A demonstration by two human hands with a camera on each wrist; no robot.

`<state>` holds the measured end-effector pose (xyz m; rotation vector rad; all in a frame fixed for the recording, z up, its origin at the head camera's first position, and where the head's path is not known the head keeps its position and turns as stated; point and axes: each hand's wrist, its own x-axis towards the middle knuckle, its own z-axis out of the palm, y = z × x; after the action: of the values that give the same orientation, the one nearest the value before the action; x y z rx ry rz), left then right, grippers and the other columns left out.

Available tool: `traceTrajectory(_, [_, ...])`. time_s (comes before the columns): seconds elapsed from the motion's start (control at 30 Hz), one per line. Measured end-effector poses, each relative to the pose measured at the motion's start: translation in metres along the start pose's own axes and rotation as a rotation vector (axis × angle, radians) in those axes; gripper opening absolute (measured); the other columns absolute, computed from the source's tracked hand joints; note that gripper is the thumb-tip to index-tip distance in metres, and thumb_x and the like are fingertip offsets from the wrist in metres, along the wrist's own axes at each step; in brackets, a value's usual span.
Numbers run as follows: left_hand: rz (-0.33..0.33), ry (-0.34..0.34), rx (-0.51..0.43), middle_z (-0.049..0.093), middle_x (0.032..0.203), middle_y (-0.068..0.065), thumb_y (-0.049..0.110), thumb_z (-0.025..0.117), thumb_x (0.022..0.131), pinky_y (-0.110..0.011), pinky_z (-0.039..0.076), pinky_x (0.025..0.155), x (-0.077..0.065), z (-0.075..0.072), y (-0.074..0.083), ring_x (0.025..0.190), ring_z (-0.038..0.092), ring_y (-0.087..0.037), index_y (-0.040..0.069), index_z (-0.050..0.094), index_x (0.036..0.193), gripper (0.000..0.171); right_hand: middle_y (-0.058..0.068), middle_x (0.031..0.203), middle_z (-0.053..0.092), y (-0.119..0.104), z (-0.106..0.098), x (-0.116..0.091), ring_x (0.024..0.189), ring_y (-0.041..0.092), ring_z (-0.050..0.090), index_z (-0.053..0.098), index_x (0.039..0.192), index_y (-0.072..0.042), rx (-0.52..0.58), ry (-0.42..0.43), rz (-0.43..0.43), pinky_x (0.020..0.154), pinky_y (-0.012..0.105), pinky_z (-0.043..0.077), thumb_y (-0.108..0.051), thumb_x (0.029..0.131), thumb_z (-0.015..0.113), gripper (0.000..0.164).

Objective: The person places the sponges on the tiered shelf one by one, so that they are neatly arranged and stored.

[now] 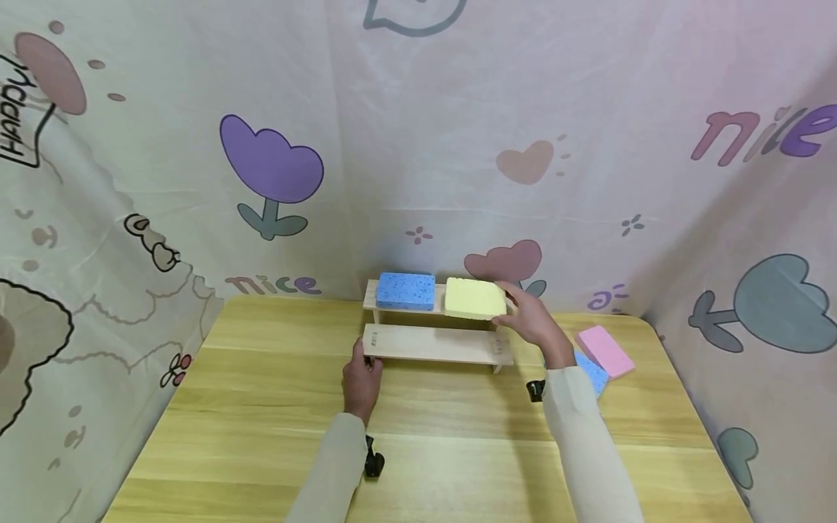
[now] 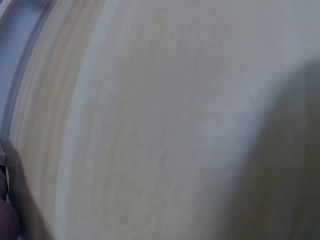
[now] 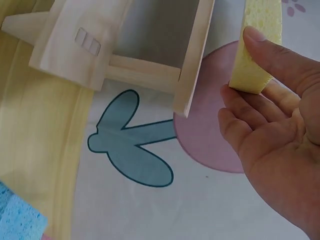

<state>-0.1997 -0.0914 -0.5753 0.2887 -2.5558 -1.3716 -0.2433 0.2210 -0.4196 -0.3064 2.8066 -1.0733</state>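
Observation:
A two-tier wooden rack (image 1: pixel 437 344) stands at the back of the table, with a blue speckled sponge (image 1: pixel 405 291) on the left of its upper tier. My right hand (image 1: pixel 535 323) pinches a yellow sponge (image 1: pixel 475 298) by its right end, at the upper tier's right half. In the right wrist view the thumb lies on one face of this sponge (image 3: pixel 260 50) and fingers are on the other side; whether it touches the tier is unclear. At the lower tier's left end, my left hand (image 1: pixel 362 381) holds the rack's corner; its fingertips are partly hidden.
Right of the rack, a pink sponge (image 1: pixel 604 351) and a blue sponge (image 1: pixel 591 373) lie on the wooden table (image 1: pixel 261 407), the blue one partly behind the right forearm. A patterned cloth (image 1: pixel 418 145) hangs close behind the rack and along both sides.

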Motion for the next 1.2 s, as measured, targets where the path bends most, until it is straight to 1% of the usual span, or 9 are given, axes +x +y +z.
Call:
traceTrajectory(0.17, [0.007,0.002,0.0,0.066,0.116,-0.02,0.014,0.057,0.091,-0.043,0.053,0.068,0.0,0.001,0.001,0.094,0.068,-0.032,0.012,0.042,0.14,0.051,0.02,0.15,0.035,0.001,0.003,0.006,0.136,0.042,0.034,0.031,0.147,-0.006,0.012,-0.017,-0.021,0.105,0.055,0.034,-0.011,0.087,0.067,0.07])
traceTrajectory(0.27, [0.007,-0.006,-0.013,0.065,0.117,-0.02,0.013,0.057,0.092,-0.043,0.054,0.069,0.0,0.001,0.001,0.097,0.067,-0.032,0.011,0.041,0.141,0.051,0.019,0.15,0.035,0.001,0.004,0.009,0.134,0.042,0.036,0.032,0.147,-0.008,0.011,-0.023,-0.018,0.104,0.055,0.035,-0.012,0.087,0.067,0.069])
traceTrajectory(0.33, [0.006,-0.009,-0.023,0.065,0.118,-0.02,0.013,0.057,0.092,-0.043,0.054,0.069,-0.001,0.001,0.002,0.097,0.067,-0.033,0.011,0.041,0.141,0.051,0.018,0.15,0.035,0.0,0.005,0.011,0.134,0.042,0.037,0.032,0.147,-0.009,0.011,-0.025,-0.011,0.104,0.056,0.035,-0.012,0.088,0.067,0.069])
traceTrajectory(0.5, [0.001,-0.008,-0.013,0.066,0.117,-0.018,0.015,0.057,0.092,-0.043,0.053,0.069,-0.002,0.001,0.005,0.095,0.067,-0.031,0.012,0.041,0.141,0.051,0.016,0.15,0.036,-0.001,0.007,0.017,0.135,0.041,0.036,0.032,0.147,-0.011,0.011,-0.045,0.028,0.104,0.055,0.036,-0.012,0.088,0.066,0.068])
traceTrajectory(0.67, [0.011,-0.008,-0.01,0.066,0.116,-0.019,0.014,0.058,0.092,-0.042,0.054,0.07,-0.002,0.001,0.004,0.095,0.067,-0.031,0.011,0.04,0.141,0.052,0.018,0.148,0.037,-0.001,0.011,0.022,0.133,0.04,0.038,0.03,0.147,-0.011,0.002,-0.053,0.059,0.103,0.055,0.036,-0.013,0.087,0.067,0.07])
traceTrajectory(0.9, [0.033,-0.007,-0.011,0.066,0.116,-0.02,0.013,0.058,0.092,-0.043,0.054,0.07,-0.001,-0.001,0.003,0.096,0.067,-0.032,0.011,0.04,0.141,0.052,0.02,0.15,0.033,0.001,0.015,0.025,0.134,0.041,0.036,0.026,0.149,-0.009,-0.024,-0.06,0.068,0.104,0.055,0.034,-0.015,0.088,0.066,0.073])
traceTrajectory(1.0, [0.033,-0.011,-0.007,0.066,0.116,-0.019,0.014,0.057,0.093,-0.042,0.053,0.069,-0.001,-0.001,0.002,0.096,0.067,-0.031,0.011,0.04,0.142,0.052,0.02,0.15,0.034,0.002,0.016,0.026,0.134,0.041,0.037,0.025,0.149,-0.009,-0.026,-0.062,0.075,0.105,0.055,0.034,-0.015,0.088,0.066,0.074])
traceTrajectory(1.2, [0.018,-0.005,-0.008,0.066,0.116,-0.02,0.013,0.057,0.092,-0.043,0.054,0.069,-0.001,0.0,-0.001,0.096,0.067,-0.031,0.012,0.041,0.141,0.052,0.021,0.147,0.037,0.001,0.017,0.029,0.131,0.042,0.039,0.027,0.149,-0.009,-0.056,-0.061,0.056,0.103,0.056,0.035,-0.015,0.088,0.067,0.073])
